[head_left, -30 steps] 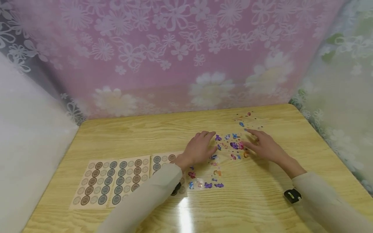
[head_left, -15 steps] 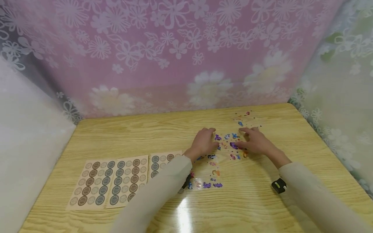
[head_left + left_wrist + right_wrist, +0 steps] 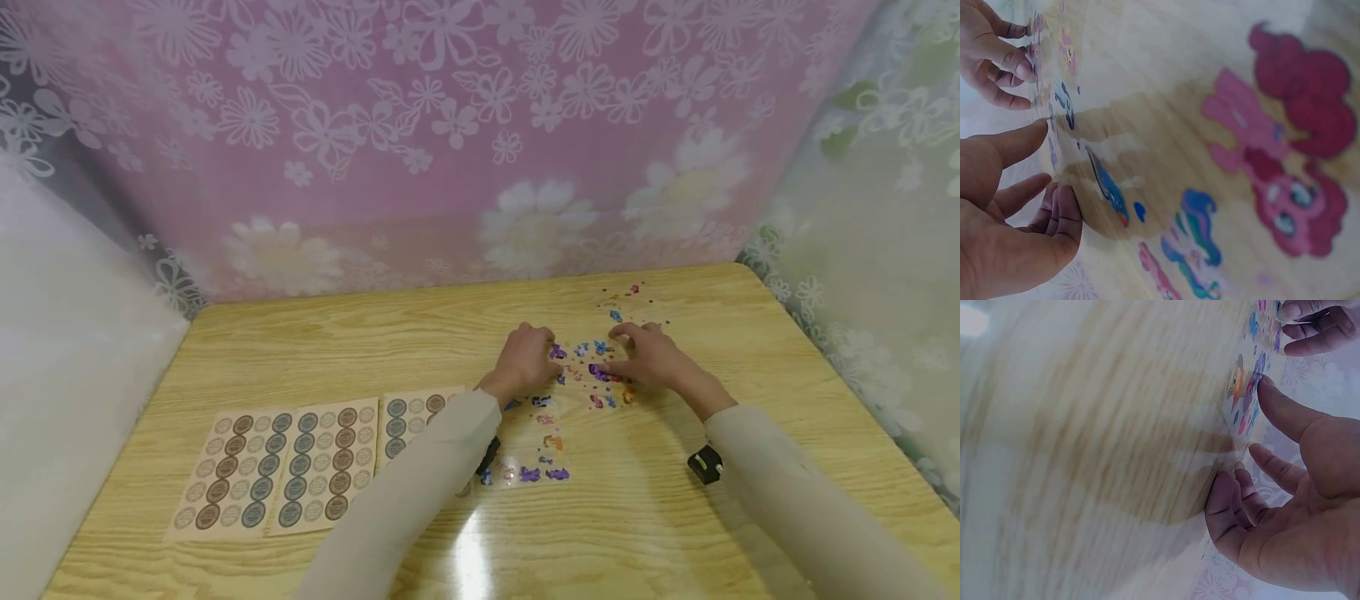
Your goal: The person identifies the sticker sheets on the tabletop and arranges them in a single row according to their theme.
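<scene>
A clear sheet of colourful pony stickers (image 3: pixel 581 349) lies on the table between the two hands. At its left edge, my left hand (image 3: pixel 522 360) rests with thumb and forefinger spread; no pinch shows. On the other side, my right hand (image 3: pixel 651 358) touches the sheet with its thumb, the forefinger reaching to its far right corner. In the right wrist view that thumb (image 3: pixel 1288 412) lies on the stickers, while the other fingers bend loosely near the table. A second pony sticker sheet (image 3: pixel 551 442) lies nearer, partly under the left forearm; a large pink pony (image 3: pixel 1300 209) shows close in the left wrist view.
Another clear sticker sheet (image 3: pixel 616 316) lies farther back, beyond the right hand. To the left are several-row sheets of round brown and grey labels (image 3: pixel 326 467), one partly under the left sleeve. A floral curtain (image 3: pixel 450 208) hangs behind the wooden table (image 3: pixel 360 342).
My right hand has moved left, its thumb now farther over the sheet. The left hand has shifted slightly right and away, its forearm covering more of the nearer sheet. The head view has shifted slightly.
</scene>
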Available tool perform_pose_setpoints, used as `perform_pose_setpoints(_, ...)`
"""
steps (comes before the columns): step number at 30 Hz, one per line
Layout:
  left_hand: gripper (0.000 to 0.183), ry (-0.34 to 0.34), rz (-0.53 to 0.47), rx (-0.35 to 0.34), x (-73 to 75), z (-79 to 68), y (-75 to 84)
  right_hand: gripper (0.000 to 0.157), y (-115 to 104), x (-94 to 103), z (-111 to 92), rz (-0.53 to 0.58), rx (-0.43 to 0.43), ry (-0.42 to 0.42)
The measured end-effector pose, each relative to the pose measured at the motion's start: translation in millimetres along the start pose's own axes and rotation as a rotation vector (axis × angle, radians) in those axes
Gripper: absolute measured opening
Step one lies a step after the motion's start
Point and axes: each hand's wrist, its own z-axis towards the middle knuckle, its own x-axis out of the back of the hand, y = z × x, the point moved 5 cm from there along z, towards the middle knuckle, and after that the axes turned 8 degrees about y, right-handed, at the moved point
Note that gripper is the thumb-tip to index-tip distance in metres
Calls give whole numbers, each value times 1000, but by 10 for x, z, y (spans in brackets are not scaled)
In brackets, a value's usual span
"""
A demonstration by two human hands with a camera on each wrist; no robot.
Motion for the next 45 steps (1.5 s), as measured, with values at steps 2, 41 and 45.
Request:
perform_pose_setpoints(2, 47, -8, -13, 17, 6, 4, -6, 62, -13, 9, 7, 5, 5, -2)
perform_pose_setpoints(41, 45, 29, -132, 36, -23, -20, -9, 50, -63, -9, -112, 133, -29, 126)
perform_pose_setpoints(45, 46, 39, -151, 38, -20, -19, -14, 42, -65, -3, -127, 141, 35, 147)
